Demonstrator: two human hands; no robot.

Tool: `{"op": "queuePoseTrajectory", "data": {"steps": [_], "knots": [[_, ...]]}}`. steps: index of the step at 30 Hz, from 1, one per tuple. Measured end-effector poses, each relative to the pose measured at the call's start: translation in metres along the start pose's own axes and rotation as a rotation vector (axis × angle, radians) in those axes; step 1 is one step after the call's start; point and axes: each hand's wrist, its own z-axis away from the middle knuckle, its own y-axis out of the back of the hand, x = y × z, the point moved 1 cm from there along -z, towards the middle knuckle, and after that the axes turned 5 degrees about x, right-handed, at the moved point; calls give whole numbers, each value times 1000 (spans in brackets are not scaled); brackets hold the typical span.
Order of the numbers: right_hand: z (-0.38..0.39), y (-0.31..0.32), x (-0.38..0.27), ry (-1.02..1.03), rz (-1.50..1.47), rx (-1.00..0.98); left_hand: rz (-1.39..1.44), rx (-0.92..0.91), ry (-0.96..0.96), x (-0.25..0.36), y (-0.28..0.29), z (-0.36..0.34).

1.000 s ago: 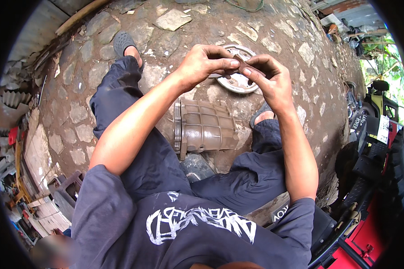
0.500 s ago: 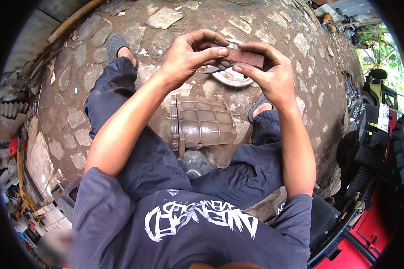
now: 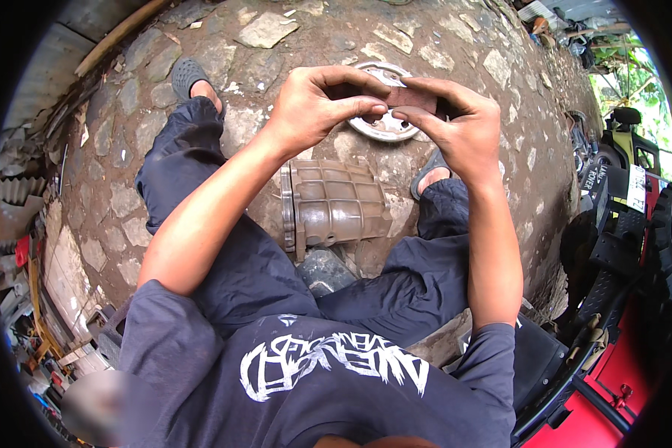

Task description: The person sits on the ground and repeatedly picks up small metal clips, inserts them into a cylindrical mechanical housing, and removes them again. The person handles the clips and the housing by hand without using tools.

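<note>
Between my two hands, in front of me, is a flat, reddish-brown rectangular piece [image 3: 408, 98] with a rough face. My left hand [image 3: 325, 104] pinches its left end, thumb below and fingers above. My right hand [image 3: 459, 123] is closed on the right end, its index finger along the top and its thumb underneath. The fingers hide much of the piece. Behind it, a round pale metal disc [image 3: 384, 135] with holes lies on the ground. Nearer me, between my legs, stands a ribbed brown metal gearbox housing [image 3: 340, 201].
Uneven stone and dirt ground [image 3: 269, 31] surrounds me. A red vehicle [image 3: 597, 403] with black bars is close on my right. Scrap metal and tools lie along the left edge, below a corrugated wall [image 3: 41, 82]. A dark metal part [image 3: 325, 269] sits beside the housing.
Both hands have come slightly nearer me and tilted the reddish-brown piece, so less of its face shows. The left thumb has slid off its face toward the lower edge.
</note>
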Motion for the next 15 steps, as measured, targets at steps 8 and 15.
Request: {"op": "queuePoseTrajectory", "data": {"steps": [8, 15], "knots": [[5, 9, -22, -201, -150, -24, -11, -26, -31, 4, -2, 0], [11, 11, -20, -381, -91, -84, -173, -86, -58, -9, -2, 5]]}}
